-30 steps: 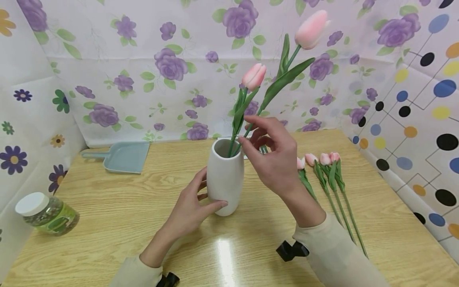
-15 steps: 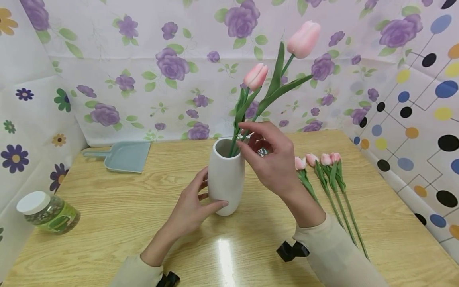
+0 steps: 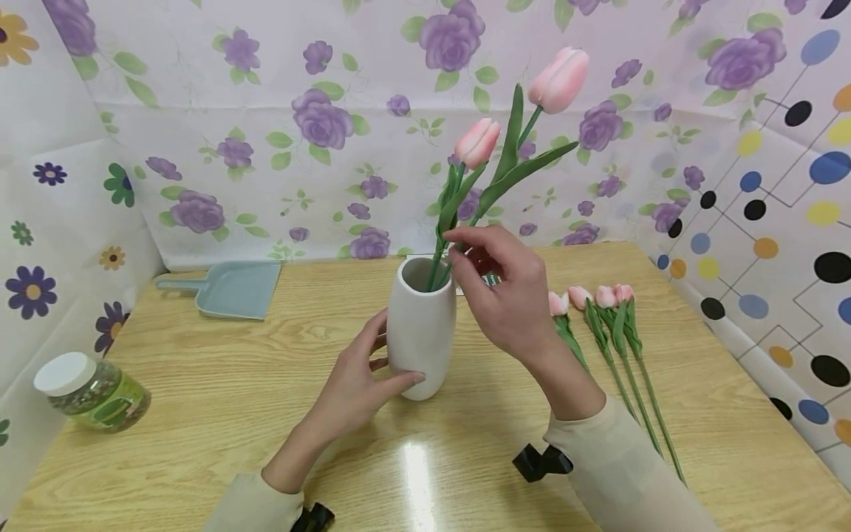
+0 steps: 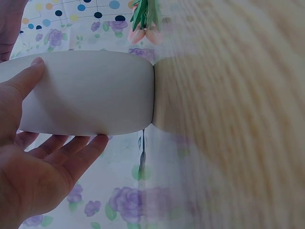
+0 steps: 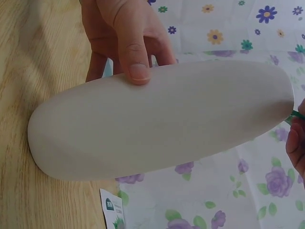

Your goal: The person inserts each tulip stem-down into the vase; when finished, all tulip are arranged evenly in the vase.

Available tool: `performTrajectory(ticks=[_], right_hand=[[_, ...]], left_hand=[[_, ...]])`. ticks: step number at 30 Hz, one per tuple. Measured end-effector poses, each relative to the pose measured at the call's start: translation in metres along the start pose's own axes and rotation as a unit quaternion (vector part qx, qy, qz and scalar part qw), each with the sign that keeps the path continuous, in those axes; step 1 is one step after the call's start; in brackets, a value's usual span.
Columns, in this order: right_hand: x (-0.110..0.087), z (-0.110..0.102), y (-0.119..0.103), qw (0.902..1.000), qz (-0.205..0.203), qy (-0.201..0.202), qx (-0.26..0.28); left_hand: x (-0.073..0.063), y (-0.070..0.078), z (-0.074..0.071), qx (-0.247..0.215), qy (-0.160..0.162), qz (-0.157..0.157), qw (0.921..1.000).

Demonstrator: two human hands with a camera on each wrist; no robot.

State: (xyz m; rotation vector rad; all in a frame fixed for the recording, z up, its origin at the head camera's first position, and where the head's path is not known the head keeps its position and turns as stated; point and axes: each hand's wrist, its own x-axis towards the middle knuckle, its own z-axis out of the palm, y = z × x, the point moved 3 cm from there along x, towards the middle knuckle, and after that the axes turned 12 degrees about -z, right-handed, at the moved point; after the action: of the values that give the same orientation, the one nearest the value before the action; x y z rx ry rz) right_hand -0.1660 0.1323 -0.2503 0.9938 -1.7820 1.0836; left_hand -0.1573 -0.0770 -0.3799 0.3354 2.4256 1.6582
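A white vase [image 3: 422,340] stands upright on the table, and my left hand [image 3: 355,380] grips its lower left side, thumb across the front. Above the vase mouth, my right hand [image 3: 505,295] pinches the green stem of a pink tulip [image 3: 560,81], which leans to the right with its stem end inside the vase. Another pink tulip [image 3: 477,142] stands in the vase just left of it. The left wrist view has the vase [image 4: 90,93] lying sideways in the picture with my left hand [image 4: 38,176] around it. Only some fingers of my right hand [image 5: 296,143] show in the right wrist view.
Several pink tulips [image 3: 614,325] lie on the table at right, partly behind the right forearm. A blue dustpan [image 3: 239,290] lies at the back left. A white-lidded jar [image 3: 96,391] is at the left edge. A small printed card [image 5: 113,210] lies behind the vase.
The held tulip has come down and a little to the left, deeper into the vase, with my right hand lowering slightly. My left hand has stayed on the vase.
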Motion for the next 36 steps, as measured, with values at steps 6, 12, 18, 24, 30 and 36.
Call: performTrajectory(ticks=[6,12,18,24,30,36], right_hand=[[-0.0002,0.0015,-0.0015,0.9997,0.018,-0.012,-0.008],[-0.0019,0.0022,-0.0018,0.9972,0.072,-0.015,0.013],[-0.0017,0.0019,-0.0016,0.9938,0.105,-0.003,0.035],[-0.0036,-0.0001,-0.0011,0.9897,0.129,0.009,0.061],[-0.0065,-0.0005,0.0001,0.982,0.162,0.029,0.092],[-0.0078,0.0007,0.0008,0.972,0.193,0.053,0.123]], left_hand=[[0.0,0.0006,0.0003,-0.001,0.0,-0.004,1.0],[-0.0003,0.001,0.0005,-0.001,-0.001,-0.008,1.0],[-0.0005,0.0007,0.0005,-0.004,-0.002,-0.006,1.0],[-0.0003,0.0001,0.0005,-0.004,0.0,-0.004,1.0],[-0.0005,0.0004,0.0006,-0.004,-0.003,-0.006,1.0],[-0.0005,0.0009,0.0003,-0.005,-0.005,-0.009,0.9999]])
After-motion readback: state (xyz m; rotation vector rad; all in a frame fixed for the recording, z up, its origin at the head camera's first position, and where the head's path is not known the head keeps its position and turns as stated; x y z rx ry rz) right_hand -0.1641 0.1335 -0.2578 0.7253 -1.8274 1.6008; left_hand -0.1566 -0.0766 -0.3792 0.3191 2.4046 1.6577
